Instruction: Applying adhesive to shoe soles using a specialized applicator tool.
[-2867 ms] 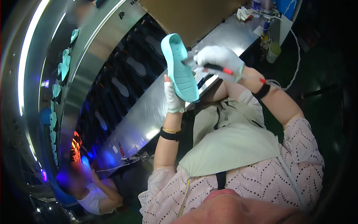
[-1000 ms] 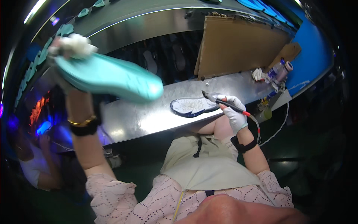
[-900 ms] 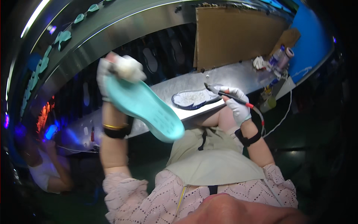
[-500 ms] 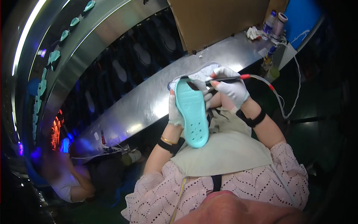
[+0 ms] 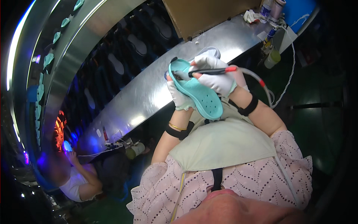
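Observation:
A turquoise foam clog (image 5: 209, 103) with small round holes in its rounded end is tilted before my body. My left hand (image 5: 181, 95), in a white fingertip-less glove, is closed on its left side. In my right hand (image 5: 216, 78), gloved the same way, is a black-handled brush (image 5: 209, 71) with a red band and a hose at its rear. Its blurred tip lies within the clog's hollow far end; whether it touches the surface I cannot tell. Partly hidden behind my hands, a pale shoe sole (image 5: 212, 51) rests on the metal bench.
The metal bench (image 5: 149, 95) runs diagonally ahead, beside a dark belt carrying grey soles (image 5: 137, 44). A brown board (image 5: 212, 16) stands beyond it. Bottle (image 5: 266, 9), spool and hose (image 5: 261, 80) are at right. Turquoise pieces (image 5: 48, 59) line the far left; a co-worker (image 5: 84, 183) sits lower left.
The clog has moved up and tilted, its holed end swinging right. My right hand has brought the brush leftward, from the clog's right edge into its far end.

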The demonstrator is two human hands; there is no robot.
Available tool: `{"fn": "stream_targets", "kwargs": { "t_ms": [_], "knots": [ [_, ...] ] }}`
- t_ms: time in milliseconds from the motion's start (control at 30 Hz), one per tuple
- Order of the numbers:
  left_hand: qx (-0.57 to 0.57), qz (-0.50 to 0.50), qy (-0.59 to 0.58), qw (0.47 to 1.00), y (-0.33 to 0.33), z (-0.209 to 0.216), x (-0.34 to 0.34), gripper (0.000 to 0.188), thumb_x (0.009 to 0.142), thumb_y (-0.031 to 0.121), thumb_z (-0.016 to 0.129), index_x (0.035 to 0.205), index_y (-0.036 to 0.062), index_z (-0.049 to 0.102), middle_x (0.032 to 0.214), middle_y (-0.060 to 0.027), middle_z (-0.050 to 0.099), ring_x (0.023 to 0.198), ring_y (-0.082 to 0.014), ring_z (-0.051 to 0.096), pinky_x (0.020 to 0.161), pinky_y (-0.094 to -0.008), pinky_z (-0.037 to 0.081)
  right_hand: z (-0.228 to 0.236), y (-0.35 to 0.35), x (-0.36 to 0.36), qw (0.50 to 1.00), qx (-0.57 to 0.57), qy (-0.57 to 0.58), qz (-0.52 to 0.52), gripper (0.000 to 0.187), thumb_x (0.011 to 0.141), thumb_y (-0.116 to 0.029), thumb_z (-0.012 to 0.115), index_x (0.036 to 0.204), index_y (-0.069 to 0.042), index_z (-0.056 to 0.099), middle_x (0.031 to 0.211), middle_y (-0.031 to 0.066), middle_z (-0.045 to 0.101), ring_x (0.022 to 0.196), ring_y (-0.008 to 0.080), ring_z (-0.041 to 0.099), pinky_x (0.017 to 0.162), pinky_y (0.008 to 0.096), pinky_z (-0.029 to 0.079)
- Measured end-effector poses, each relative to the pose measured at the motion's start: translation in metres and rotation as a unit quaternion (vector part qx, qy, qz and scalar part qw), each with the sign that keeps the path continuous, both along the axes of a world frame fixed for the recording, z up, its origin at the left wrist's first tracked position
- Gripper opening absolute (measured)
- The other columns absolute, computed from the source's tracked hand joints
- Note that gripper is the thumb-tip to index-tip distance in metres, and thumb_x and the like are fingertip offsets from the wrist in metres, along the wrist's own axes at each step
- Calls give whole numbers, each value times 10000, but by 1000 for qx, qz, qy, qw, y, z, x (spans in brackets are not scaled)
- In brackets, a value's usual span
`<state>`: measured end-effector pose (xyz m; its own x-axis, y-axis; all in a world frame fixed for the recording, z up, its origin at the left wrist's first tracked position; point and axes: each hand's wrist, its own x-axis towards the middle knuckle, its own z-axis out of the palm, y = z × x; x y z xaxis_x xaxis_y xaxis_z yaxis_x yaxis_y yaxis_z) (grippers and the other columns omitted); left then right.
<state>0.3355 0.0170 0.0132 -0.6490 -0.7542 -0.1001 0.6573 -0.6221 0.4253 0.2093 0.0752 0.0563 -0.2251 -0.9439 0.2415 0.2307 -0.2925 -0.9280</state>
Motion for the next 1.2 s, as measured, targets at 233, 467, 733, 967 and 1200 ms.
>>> {"fn": "stream_targets", "kwargs": {
  "t_ms": [233,467,733,967,1200],
  "knots": [
    [7,-26,15,1000,-8,0,11,734,840,649,369,1230,36,476,1015,-159,622,766,-263,657,599,-337,571,6,11,7,906,-157,389,-52,225,711,-2,663,921,-46,597,840,76,607,774,203,604,731,282,474],
    [-44,-75,12,996,-5,-5,23,814,809,685,417,1317,49,402,1302,-224,464,1165,-385,485,984,-482,420,-13,30,6,943,-77,323,0,182,723,-10,658,891,-38,591,845,72,606,794,194,605,729,284,475],
    [-101,-99,-155,978,34,-35,43,934,746,807,330,1331,81,382,1231,-128,511,1118,-262,517,957,-410,440,-26,51,-3,987,101,127,15,94,782,-32,635,875,-29,615,859,36,618,827,99,583,757,244,468],
    [-138,-38,-91,986,25,-16,28,942,702,797,434,1287,59,412,1147,-117,549,1051,-269,554,919,-389,466,-27,48,6,993,118,-2,20,138,809,-37,650,941,-29,609,913,15,620,870,81,582,777,229,467],
    [-31,13,69,997,-11,-24,11,1042,580,838,506,1248,40,450,1136,-122,566,986,-283,582,889,-414,475,-12,38,12,981,-44,181,51,122,751,-28,719,841,-28,636,868,29,649,842,114,610,772,258,482]
  ]
}}
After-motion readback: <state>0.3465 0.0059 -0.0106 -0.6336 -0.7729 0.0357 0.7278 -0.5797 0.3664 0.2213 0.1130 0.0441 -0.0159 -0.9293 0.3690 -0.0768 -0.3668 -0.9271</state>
